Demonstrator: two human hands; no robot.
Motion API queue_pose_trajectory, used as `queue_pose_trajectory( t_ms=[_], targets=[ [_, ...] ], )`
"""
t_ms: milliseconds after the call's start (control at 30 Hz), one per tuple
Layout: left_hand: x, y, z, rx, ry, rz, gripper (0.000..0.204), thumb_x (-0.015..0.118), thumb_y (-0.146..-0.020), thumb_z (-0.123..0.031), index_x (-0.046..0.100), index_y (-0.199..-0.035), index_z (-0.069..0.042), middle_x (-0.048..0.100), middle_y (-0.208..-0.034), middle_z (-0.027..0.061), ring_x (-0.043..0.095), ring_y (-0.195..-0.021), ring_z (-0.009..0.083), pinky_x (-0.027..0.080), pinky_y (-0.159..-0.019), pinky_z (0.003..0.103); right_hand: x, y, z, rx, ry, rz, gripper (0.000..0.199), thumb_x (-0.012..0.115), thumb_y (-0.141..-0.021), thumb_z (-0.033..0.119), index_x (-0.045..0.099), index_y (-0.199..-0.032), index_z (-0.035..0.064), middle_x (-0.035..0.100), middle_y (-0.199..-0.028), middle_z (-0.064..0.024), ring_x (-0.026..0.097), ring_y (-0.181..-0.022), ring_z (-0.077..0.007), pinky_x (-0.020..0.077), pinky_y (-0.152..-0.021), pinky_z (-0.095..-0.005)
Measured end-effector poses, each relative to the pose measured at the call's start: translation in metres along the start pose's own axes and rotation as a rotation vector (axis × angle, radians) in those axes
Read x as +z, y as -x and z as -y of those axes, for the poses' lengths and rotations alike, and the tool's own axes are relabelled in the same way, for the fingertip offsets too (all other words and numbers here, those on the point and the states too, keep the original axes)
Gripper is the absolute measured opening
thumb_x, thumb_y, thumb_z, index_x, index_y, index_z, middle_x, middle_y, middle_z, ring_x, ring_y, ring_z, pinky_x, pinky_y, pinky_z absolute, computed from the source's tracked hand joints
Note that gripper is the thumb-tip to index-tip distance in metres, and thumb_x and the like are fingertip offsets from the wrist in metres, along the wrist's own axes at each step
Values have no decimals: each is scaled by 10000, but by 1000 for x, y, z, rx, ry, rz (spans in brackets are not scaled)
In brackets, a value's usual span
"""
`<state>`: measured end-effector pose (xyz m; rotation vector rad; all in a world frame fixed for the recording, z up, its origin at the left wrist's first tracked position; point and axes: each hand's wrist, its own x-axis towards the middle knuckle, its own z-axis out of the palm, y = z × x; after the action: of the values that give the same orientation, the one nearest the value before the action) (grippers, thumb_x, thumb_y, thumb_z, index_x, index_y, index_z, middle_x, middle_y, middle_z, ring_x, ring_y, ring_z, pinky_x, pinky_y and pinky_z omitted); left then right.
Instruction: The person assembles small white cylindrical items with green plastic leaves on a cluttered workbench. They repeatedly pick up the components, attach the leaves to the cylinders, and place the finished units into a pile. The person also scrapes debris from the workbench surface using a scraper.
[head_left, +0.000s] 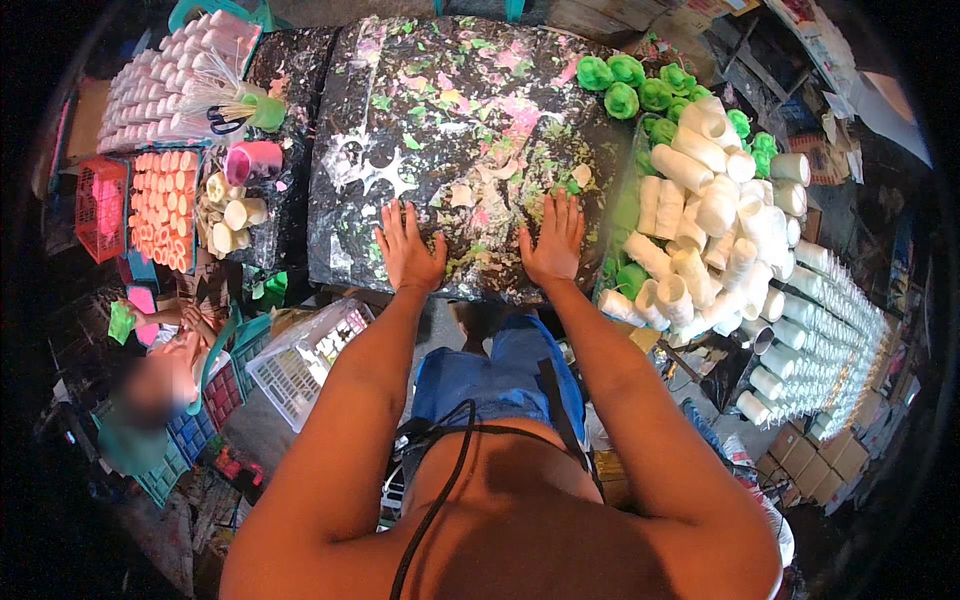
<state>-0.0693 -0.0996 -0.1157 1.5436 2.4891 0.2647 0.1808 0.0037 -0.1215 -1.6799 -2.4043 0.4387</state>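
Both hands lie flat, palms down, near the front edge of a dark work table (462,262) spattered with pink, green and white dried bits. My left hand (412,252) rests left of the middle with its fingers spread, just below a pale patch. On the right, my right hand (553,240) is stretched out with the fingers slightly apart. Neither holds anything. Closest to the right hand is a heap of cream-white cylinders (695,235) in a clear green-tinted tray. Bright green flower-shaped pieces (655,95) sit at the table's far right corner.
On the left stand a pink cup (252,161), a green cup (264,110) with sticks and scissors, orange cylinders (163,205), and rows of white pieces (180,70). A white crate (305,355) is below the table. Racked white cylinders (815,330) stand right. Another person (178,350) sits lower left.
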Motion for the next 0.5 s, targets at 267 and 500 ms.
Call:
queue_pose_trajectory(
  t_ms=[267, 500],
  targets=[
    [3, -1, 0, -20, -10, 14, 811, 592, -973, -406, 290, -1649, -76, 146, -1755, 147, 65, -1636, 364, 60, -1299, 577, 4, -4, -1, 12, 27, 24, 725, 572, -1000, 390, 366, -1596, 31, 241, -1724, -169, 155, -1609, -384, 115, -1300, -560],
    [4, -3, -2, -10, -40, 14, 792, 584, -971, -367, 297, -1639, -53, 132, -1758, 146, 63, -1634, 376, 72, -1293, 596, 4, -2, 0, 12, -9, -47, 629, 611, -993, 339, 461, -1535, 56, 387, -1613, -174, 285, -1538, -387, 186, -1285, -558]
  ],
)
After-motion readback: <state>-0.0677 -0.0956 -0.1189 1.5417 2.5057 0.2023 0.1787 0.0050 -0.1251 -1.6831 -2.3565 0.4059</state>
